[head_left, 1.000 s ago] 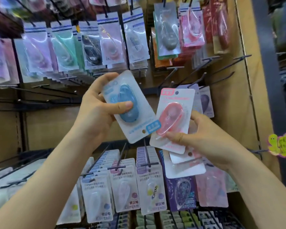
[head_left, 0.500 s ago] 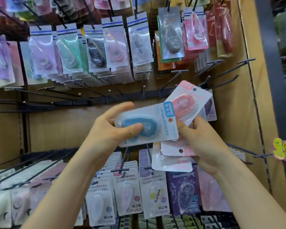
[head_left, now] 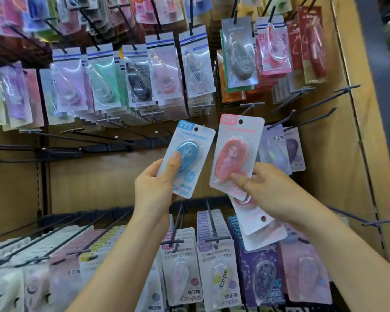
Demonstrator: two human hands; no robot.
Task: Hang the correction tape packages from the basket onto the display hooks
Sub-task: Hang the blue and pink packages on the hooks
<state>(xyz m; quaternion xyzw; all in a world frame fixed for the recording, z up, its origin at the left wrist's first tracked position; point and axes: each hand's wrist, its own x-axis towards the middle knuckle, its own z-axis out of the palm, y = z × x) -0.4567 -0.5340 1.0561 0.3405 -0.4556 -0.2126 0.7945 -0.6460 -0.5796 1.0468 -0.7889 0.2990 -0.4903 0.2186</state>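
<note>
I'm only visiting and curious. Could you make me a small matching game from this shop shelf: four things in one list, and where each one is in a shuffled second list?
Things
1. blue-carded plastic correction tape package
2. pink-carded plastic correction tape package
3. grey teardrop correction tape in a clear pack
4. thin black metal display hook at the right

Places or states
A. hangs from an upper hook
B. gripped by the right hand
C. carries nothing
D. gripped by the left hand

Pairs: 1-D, 2-B, 3-A, 4-C

Bare hooks (head_left: 302,90) jut at right; crowded packages (head_left: 104,86) block left.
</note>
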